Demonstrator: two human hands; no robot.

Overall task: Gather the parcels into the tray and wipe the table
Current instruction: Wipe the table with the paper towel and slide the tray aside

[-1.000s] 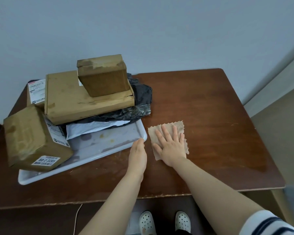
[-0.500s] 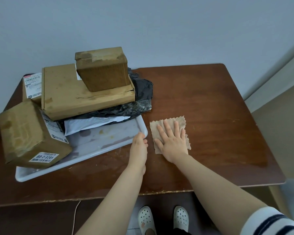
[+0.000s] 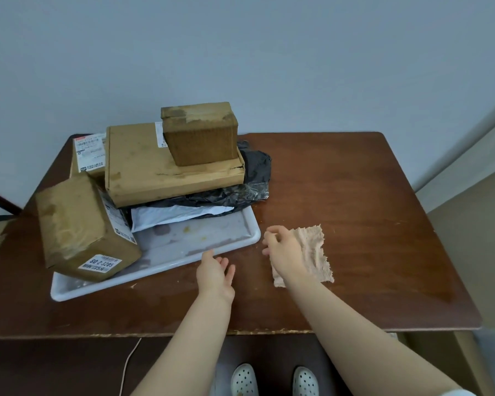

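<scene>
At centre frame, on the brown tabletop (image 3: 340,181), both hands hovered beside the loaded white tray (image 3: 160,270).

Toward the left of the frame the tray carried the parcels: a tilted labelled box (image 3: 80,224), a flat carton (image 3: 160,167) with a small box (image 3: 200,135) on top, and a black bag (image 3: 249,178) beneath. Right hand (image 3: 286,254) lay over the beige cloth (image 3: 316,252), fingers (image 3: 272,232) curled loosely, grip unclear. Left hand (image 3: 215,274) was open, empty, just beside the tray's near rim.

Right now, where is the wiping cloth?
In the head view the beige cloth lies flat on the table, right of the white tray, partly under the right hand.
</scene>
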